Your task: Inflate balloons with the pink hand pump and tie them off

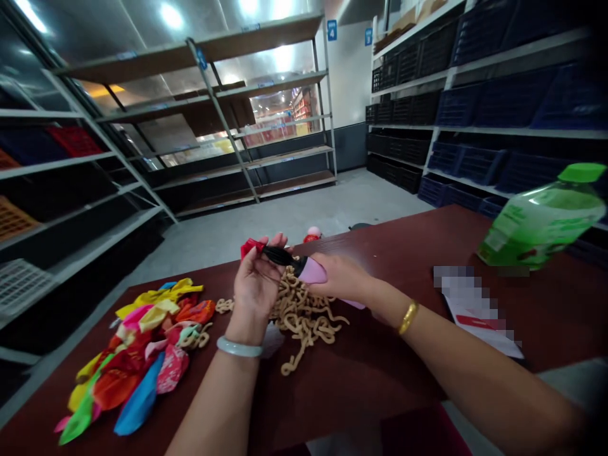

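My left hand point(259, 282) is raised over the middle of the table, palm up, its thumb and fingers closed on a small red piece that looks like a balloon point(252, 247). From the right, my right hand point(339, 277) grips a hand tool with a pinkish-purple handle point(312, 271) and a black front part point(280, 256). The black end reaches across the left palm to the red piece. Below both hands lies a heap of beige curly cords point(308, 323). Limp, colourful balloons point(126, 380) are piled to the left, with a few beige curls beside them.
On the right of the dark red table point(361, 386) stand a green-capped bottle of green liquid point(541, 218) and a flat, partly blurred packet point(479, 316). A small pink and red item point(312, 235) is at the far edge. Shelves with crates point(494, 164) surround the table.
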Available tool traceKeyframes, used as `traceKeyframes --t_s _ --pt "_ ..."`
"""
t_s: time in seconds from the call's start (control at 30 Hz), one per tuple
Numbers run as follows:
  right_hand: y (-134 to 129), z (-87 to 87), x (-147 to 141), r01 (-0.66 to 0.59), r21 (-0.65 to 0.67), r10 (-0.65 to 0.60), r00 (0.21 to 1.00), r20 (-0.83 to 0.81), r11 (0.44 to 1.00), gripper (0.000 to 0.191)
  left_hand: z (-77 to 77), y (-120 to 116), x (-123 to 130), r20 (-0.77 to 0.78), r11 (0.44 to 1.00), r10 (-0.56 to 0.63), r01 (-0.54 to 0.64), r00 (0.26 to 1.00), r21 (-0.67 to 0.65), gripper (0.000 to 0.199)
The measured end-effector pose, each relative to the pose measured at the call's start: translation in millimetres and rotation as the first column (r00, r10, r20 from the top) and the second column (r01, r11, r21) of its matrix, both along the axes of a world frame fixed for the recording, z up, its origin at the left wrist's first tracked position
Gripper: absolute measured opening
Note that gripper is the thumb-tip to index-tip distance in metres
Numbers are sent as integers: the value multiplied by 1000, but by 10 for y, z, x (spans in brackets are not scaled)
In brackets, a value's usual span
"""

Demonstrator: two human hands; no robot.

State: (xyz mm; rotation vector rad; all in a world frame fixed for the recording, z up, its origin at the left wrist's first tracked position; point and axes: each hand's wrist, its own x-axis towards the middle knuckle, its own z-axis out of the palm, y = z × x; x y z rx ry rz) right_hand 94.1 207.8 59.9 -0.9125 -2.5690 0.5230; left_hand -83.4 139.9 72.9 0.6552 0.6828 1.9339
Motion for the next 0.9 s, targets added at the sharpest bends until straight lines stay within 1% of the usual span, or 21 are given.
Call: traceKeyframes --t_s 0.1,0.2,0.27,0.33,0.43,0.5,0.57,0.67,0.77,0.9 --pt "0 -21 -3 -10 -28 10 1000 -11 1000 48 -20 3 3 -13 999 34 -34 999 2 16" --pt "-1 -28 10 -29 -63 27 999 -31 998 45 -34 8 4 -72 998 54 -53 996 15 15" --pt "7 -29 20 -44 -63 42 998 -40 997 43 -39 12 5 -106 998 64 -64 992 5 16" --pt "14 -26 28 -38 -31 37 999 -24 999 42 -44 17 15 -132 995 85 -90 988 -33 19" --pt "13 -13 34 12 70 -13 1000 18 997 39 -55 27 55 -176 979 155 -175 972 -107 23" --pt "6 -4 31 43 133 -47 998 30 990 38 -60 30 91 -191 969 175 -204 966 -142 25" --pt "0 -1 26 47 147 -53 998 37 988 37 -62 28 121 -195 965 176 -208 965 -157 26" --pt "3 -5 20 18 108 -23 999 48 994 39 -64 19 152 -191 965 186 -216 964 -147 26" --pt "7 -15 18 -5 89 1 999 48 996 43 -78 15 183 -130 981 153 -166 980 -100 23" --pt "-18 -19 15 -30 89 26 998 50 996 41 -108 20 250 -43 992 119 -120 992 -39 20"
